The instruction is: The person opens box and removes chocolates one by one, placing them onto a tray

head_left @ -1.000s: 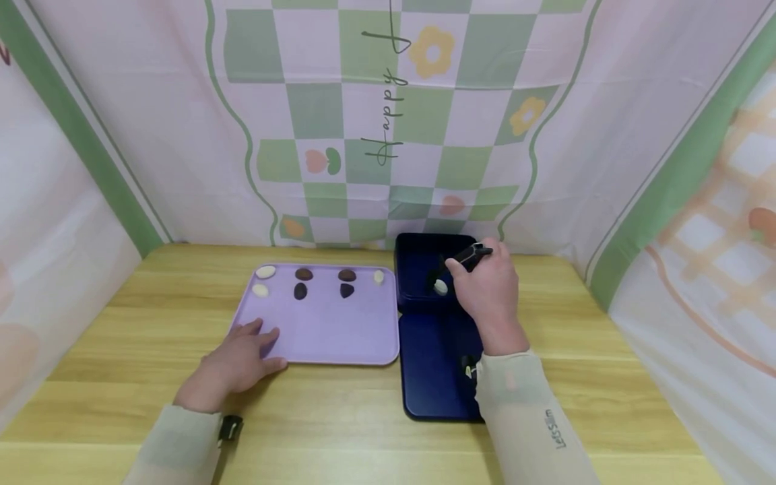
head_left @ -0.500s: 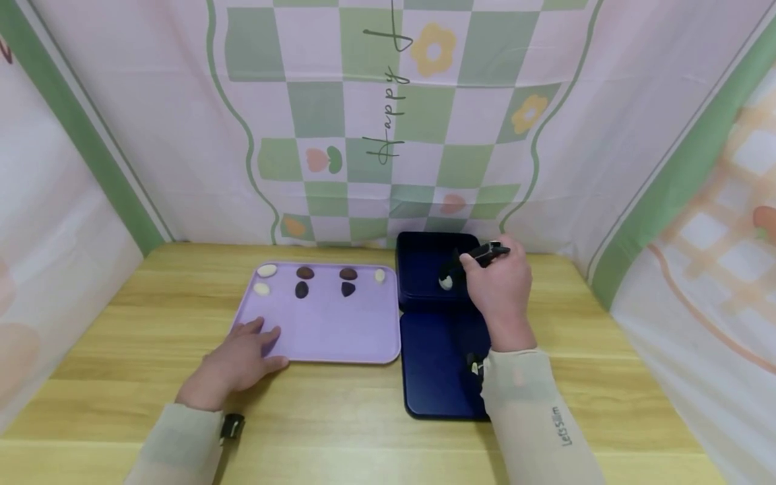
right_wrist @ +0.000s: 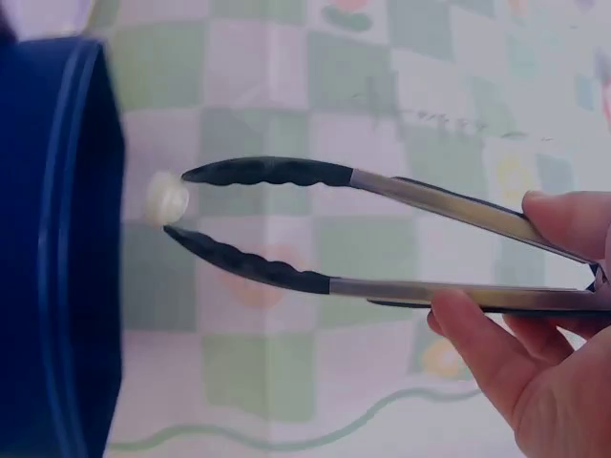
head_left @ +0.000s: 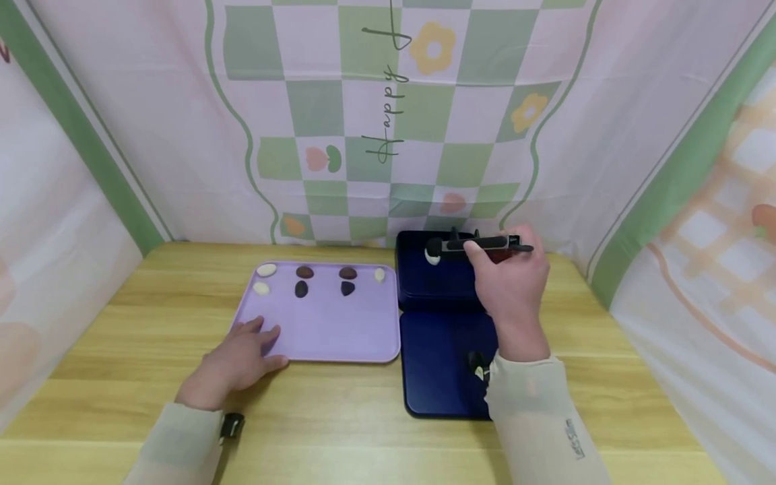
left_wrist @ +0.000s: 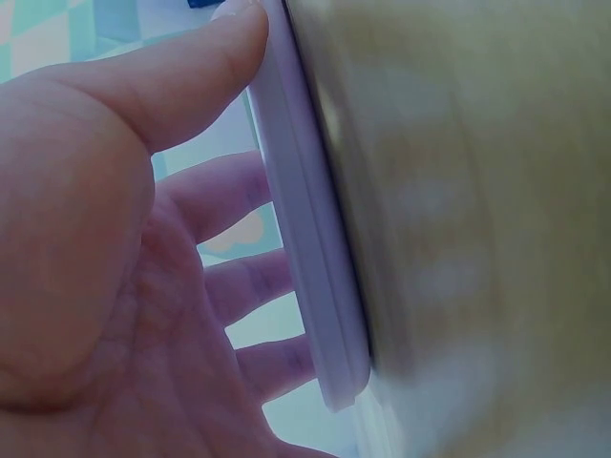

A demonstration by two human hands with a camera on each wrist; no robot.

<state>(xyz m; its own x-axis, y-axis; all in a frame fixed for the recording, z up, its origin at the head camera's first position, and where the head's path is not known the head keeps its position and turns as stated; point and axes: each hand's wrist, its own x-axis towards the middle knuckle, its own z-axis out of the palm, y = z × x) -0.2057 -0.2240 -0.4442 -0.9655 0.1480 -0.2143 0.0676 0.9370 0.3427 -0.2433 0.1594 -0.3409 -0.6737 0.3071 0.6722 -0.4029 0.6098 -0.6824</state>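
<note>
My right hand (head_left: pixel 512 289) grips a pair of tongs (head_left: pixel 488 243) with black wavy tips and metal arms. At those tips is a small white pebble-like piece (right_wrist: pixel 166 198), held above the dark blue box (head_left: pixel 415 286); the box wall stands close beside it in the right wrist view. My left hand (head_left: pixel 236 357) rests on the near left corner of the lilac tray (head_left: pixel 339 333), fingers spread on its surface and thumb at the front rim. Along the tray's back lie several pieces: white ones (head_left: pixel 267 269), brown ones (head_left: pixel 304 272) and dark ones (head_left: pixel 301 289).
A flat dark blue lid or tray (head_left: pixel 433 377) lies in front of the box, right of the lilac tray and partly under my right forearm. All stand on a wooden table (head_left: pixel 339 431). A patterned cloth (head_left: pixel 388 108) hangs right behind the box.
My right hand has risen and moved right and back, turning the tongs nearly level. The white piece has come up with the tips. The left hand and tray have stayed put.
</note>
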